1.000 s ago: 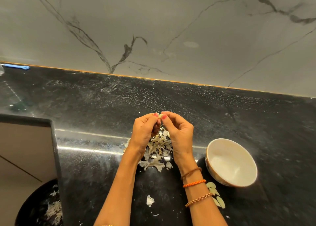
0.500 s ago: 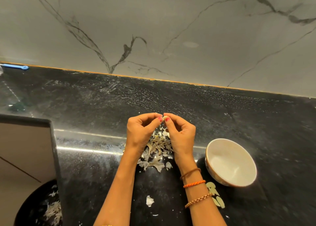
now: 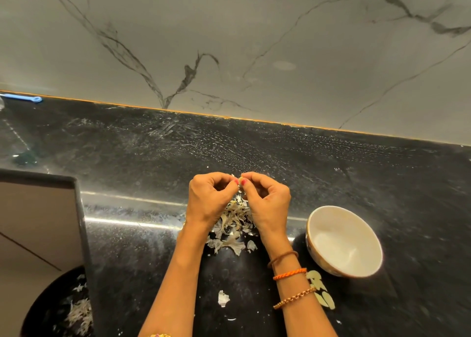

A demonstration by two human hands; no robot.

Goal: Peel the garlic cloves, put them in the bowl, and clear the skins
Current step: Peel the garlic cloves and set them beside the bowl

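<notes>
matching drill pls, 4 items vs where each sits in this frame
1. garlic clove
2. bowl
3. skin pile
4. blue tool

A. far left, at the wall edge
B. on the counter, below both hands
C. pinched between left hand and right hand fingertips
D. on the counter, right of the right forearm

Pairs: 1-C, 2-D, 3-B, 4-A

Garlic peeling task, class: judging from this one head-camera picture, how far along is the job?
Done: a pile of skins lies on the counter. In hand: left hand and right hand pinch one clove. Left: the bowl looks empty, and the skins are uncleared.
</notes>
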